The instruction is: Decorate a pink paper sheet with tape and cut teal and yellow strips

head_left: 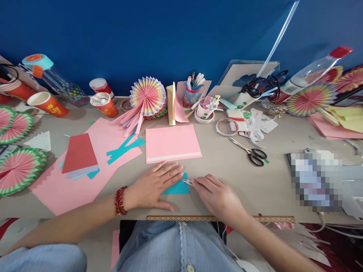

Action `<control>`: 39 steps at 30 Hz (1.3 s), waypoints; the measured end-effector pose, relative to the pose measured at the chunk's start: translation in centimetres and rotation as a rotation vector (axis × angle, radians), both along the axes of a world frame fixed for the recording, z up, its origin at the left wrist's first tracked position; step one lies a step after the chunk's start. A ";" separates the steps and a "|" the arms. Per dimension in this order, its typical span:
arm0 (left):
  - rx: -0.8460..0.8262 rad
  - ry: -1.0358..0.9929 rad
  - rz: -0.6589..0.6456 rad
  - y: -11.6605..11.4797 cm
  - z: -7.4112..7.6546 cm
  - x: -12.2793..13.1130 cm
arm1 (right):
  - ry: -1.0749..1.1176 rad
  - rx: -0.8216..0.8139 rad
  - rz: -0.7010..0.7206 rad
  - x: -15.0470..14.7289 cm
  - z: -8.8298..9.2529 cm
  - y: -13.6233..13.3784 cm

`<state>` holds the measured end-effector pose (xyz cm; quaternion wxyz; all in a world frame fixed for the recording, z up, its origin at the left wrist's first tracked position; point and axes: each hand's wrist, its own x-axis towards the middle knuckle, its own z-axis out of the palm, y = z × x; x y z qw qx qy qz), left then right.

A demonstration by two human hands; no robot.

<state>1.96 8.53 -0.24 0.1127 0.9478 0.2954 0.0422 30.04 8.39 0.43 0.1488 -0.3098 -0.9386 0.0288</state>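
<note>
My left hand (155, 185) lies flat with its fingers spread, pressing on a small blue sheet of paper (177, 187) and hiding part of it. In my right hand (217, 192) is a slim utility knife (187, 182), its blade end resting at the blue paper by my left fingertips. Just beyond both hands lies a pink sheet (172, 141) with a white strip along its near edge. Blue paper strips (124, 150) cross each other to the left, on a larger pink sheet (73, 189).
Black-handled scissors (253, 155) and a tape roll (227, 127) lie to the right. Folded paper fans (147, 96), paper cups (104, 105) and a pen cup (190, 95) stand along the blue wall. A patterned strip (181, 218) runs along the table's front edge.
</note>
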 end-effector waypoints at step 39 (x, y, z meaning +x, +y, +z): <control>-0.021 0.067 0.007 -0.6 0.7 -3.6 | -0.021 0.000 -0.023 -3.6 -0.5 -0.9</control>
